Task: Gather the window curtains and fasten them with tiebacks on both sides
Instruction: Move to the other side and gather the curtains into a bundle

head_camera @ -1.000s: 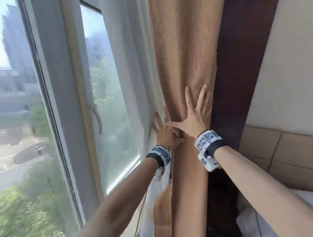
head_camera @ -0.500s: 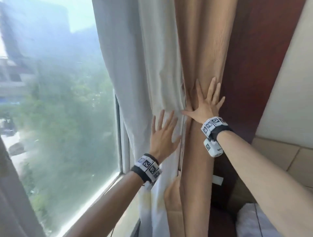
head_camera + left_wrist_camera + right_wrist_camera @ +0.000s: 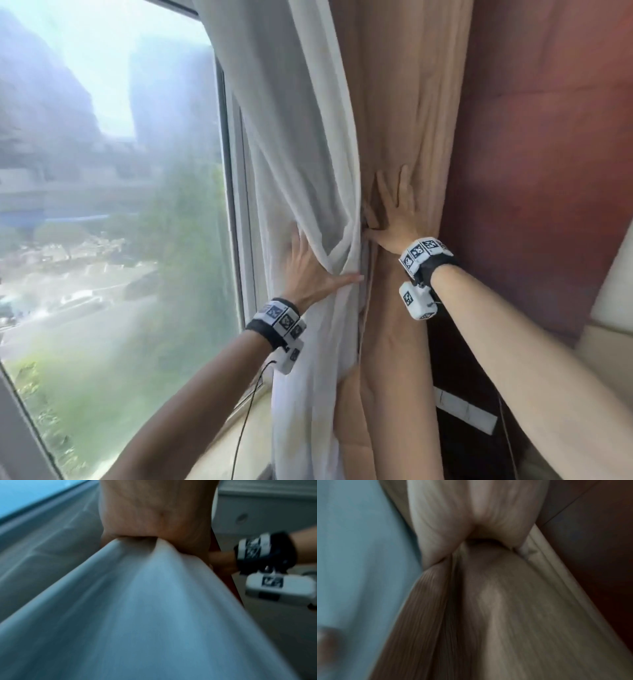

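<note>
A white sheer curtain point(image 3: 294, 154) hangs beside the window, with a tan curtain point(image 3: 404, 102) just to its right. My left hand point(image 3: 317, 270) grips the sheer at mid height: the thumb lies across the front and the fingers are buried in a fold. The left wrist view shows the sheer point(image 3: 145, 615) bunched up into the palm point(image 3: 154, 513). My right hand point(image 3: 394, 216) presses flat on the tan curtain, fingers straight and pointing up, thumb at its left edge. In the right wrist view the tan cloth point(image 3: 505, 615) narrows under the palm point(image 3: 479, 513). No tieback shows.
The window glass point(image 3: 120, 205) and its grey frame point(image 3: 239, 205) fill the left, with a pale sill point(image 3: 239, 431) below. A dark red-brown wall panel point(image 3: 548, 171) stands right of the tan curtain, with a white strip point(image 3: 466, 409) low on it. A thin black cable point(image 3: 246, 411) hangs from my left wrist.
My left hand went from lying flat on the sheer to gripping a fold of it, drawing it right against the tan curtain. My right hand stays pressed on the tan curtain.
</note>
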Demonstrator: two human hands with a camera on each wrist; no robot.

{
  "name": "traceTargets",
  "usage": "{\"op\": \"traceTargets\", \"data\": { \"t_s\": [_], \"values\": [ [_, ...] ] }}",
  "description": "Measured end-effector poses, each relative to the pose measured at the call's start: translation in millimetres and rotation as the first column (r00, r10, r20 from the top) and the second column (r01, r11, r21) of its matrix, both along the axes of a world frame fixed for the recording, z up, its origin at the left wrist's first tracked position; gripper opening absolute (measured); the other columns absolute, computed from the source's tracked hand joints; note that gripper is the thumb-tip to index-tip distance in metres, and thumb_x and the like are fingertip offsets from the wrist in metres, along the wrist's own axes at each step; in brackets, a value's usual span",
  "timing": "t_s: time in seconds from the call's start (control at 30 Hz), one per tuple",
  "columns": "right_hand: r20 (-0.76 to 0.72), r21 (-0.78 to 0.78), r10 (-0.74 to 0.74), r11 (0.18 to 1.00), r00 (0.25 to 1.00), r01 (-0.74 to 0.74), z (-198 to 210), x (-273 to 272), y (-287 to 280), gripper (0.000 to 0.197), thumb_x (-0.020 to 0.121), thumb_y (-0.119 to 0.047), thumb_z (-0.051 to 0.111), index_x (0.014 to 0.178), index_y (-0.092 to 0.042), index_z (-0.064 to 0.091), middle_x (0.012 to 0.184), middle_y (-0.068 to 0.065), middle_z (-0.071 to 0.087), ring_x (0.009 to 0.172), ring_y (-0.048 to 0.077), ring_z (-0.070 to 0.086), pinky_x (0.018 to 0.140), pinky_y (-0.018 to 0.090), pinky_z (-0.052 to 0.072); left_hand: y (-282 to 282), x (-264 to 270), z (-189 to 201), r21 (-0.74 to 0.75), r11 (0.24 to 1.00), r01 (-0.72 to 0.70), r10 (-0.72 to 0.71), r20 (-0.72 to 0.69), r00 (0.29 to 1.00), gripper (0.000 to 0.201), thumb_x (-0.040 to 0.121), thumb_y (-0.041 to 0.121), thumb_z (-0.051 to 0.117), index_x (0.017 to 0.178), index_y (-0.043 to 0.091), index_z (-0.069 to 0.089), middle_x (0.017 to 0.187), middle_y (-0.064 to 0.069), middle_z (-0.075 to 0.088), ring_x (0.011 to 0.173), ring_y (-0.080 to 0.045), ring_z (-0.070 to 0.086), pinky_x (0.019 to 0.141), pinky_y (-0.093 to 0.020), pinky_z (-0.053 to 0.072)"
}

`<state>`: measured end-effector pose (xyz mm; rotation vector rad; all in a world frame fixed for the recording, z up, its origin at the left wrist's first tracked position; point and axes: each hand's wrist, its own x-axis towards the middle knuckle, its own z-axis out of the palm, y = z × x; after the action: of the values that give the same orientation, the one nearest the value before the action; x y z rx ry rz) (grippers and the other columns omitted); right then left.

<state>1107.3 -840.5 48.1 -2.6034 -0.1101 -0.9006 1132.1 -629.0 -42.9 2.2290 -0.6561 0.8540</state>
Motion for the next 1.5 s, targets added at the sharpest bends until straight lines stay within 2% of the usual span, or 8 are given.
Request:
{"op": "traceTargets", "data": {
  "t_s": [0.17, 0.47, 0.73, 0.93, 1.03, 1.17, 1.27, 1.5],
  "values": [
    [0.021, 0.064, 0.281, 0.957, 0.959, -0.282, -3.9, -17.2, -31.4, 0.124, 0.078, -0.056, 0.085, 0.166, -0.039, 0.0, 0.171, -0.004, -0.03, 0.159, 0.014, -0.021, 0.13, 0.048, 0.009, -66.4, 19.0, 4.6, 0.196, 0.976, -0.093, 0.082, 0.061, 0.995, 0.127, 0.053, 0.097, 0.063, 0.159, 0.039, 0.023, 0.164, -0.011, 0.026, 0.156, -0.043, 0.013, 0.123, -0.068, 0.014],
    [0.103, -0.14, -0.234, 0.959, 0.967, 0.247, -32.3, -18.0, -99.7, 0.141, 0.058, -0.085, 0.077, 0.162, -0.049, -0.01, 0.167, 0.005, -0.038, 0.157, 0.049, -0.017, 0.114, 0.083, 0.015, -160.9, 57.7, 17.3, 0.144, 0.957, -0.253, 0.24, 0.103, 0.965, 0.077, 0.082, 0.072, 0.041, 0.151, 0.036, 0.039, 0.166, -0.017, 0.015, 0.152, -0.059, -0.005, 0.115, -0.078, 0.013],
    [0.199, 0.007, -0.254, 0.966, 0.946, 0.258, -13.9, 30.1, -127.0, 0.147, 0.057, -0.081, 0.082, 0.162, -0.047, -0.014, 0.166, 0.014, -0.038, 0.157, 0.047, -0.019, 0.115, 0.083, 0.014, -232.0, 147.8, 26.4, 0.062, 0.99, -0.126, 0.131, -0.08, 0.988, 0.128, 0.06, 0.092, 0.042, 0.166, 0.031, 0.002, 0.173, -0.009, -0.001, 0.157, -0.041, -0.017, 0.12, -0.065, 0.017],
    [0.142, -0.023, -0.298, 0.952, 0.944, 0.304, 37.0, 88.2, -124.1, 0.152, 0.051, -0.082, 0.084, 0.158, -0.053, -0.021, 0.163, 0.014, -0.043, 0.155, 0.053, -0.018, 0.11, 0.084, 0.017, -282.8, 189.5, 32.2, -0.009, 0.998, 0.065, -0.065, -0.231, 0.971, 0.15, 0.056, 0.078, 0.077, 0.164, 0.004, 0.003, 0.168, -0.022, 0.015, 0.156, -0.041, 0.02, 0.128, -0.047, 0.015],
    [0.04, 0.021, -0.348, 0.937, 0.936, 0.348, 49.7, 124.8, -125.7, 0.142, 0.054, -0.075, 0.087, 0.157, -0.06, -0.01, 0.16, 0.008, -0.048, 0.151, 0.052, -0.029, 0.111, 0.086, 0.006, -266.7, 156.2, 22.4, 0.242, 0.953, 0.184, -0.139, -0.192, 0.972, 0.134, 0.074, 0.071, 0.073, 0.165, 0.009, -0.003, 0.172, -0.013, -0.003, 0.159, -0.037, 0.0, 0.129, -0.052, 0.006],
    [0.002, -0.023, -0.409, 0.912, 0.913, 0.409, 44.8, 159.7, -130.1, 0.126, 0.06, -0.069, 0.088, 0.161, -0.051, 0.015, 0.165, 0.003, -0.042, 0.156, 0.046, -0.024, 0.115, 0.083, 0.011, -179.1, 95.4, -16.3, 0.119, 0.985, 0.126, -0.147, 0.189, 0.971, 0.09, 0.092, 0.045, 0.064, 0.165, 0.019, 0.018, 0.174, -0.006, 0.008, 0.161, -0.028, 0.009, 0.129, -0.049, 0.015],
    [0.021, 0.016, -0.376, 0.927, 0.926, 0.376, 42.9, 184.2, -108.1, 0.119, 0.066, -0.065, 0.087, 0.161, -0.052, 0.018, 0.167, -0.003, -0.037, 0.159, 0.04, -0.02, 0.118, 0.078, 0.014, -122.1, 80.1, -20.0, -0.069, 0.992, -0.103, 0.122, 0.382, 0.916, 0.097, 0.09, 0.051, 0.068, 0.165, 0.016, 0.017, 0.172, -0.02, 0.006, 0.16, -0.039, 0.005, 0.129, -0.054, 0.011],
    [-0.091, -0.082, -0.118, 0.99, 0.989, 0.111, 43.2, 192.7, -108.1, 0.122, 0.072, -0.057, 0.086, 0.16, -0.056, 0.001, 0.163, -0.006, -0.045, 0.158, 0.041, -0.021, 0.117, 0.078, 0.018, -112.7, 107.8, 13.5, -0.037, 0.924, -0.381, 0.378, 0.242, 0.893, 0.121, 0.081, 0.085, 0.056, 0.165, 0.016, 0.004, 0.17, -0.024, -0.009, 0.158, -0.04, -0.01, 0.127, -0.056, -0.005]
  ]
}}
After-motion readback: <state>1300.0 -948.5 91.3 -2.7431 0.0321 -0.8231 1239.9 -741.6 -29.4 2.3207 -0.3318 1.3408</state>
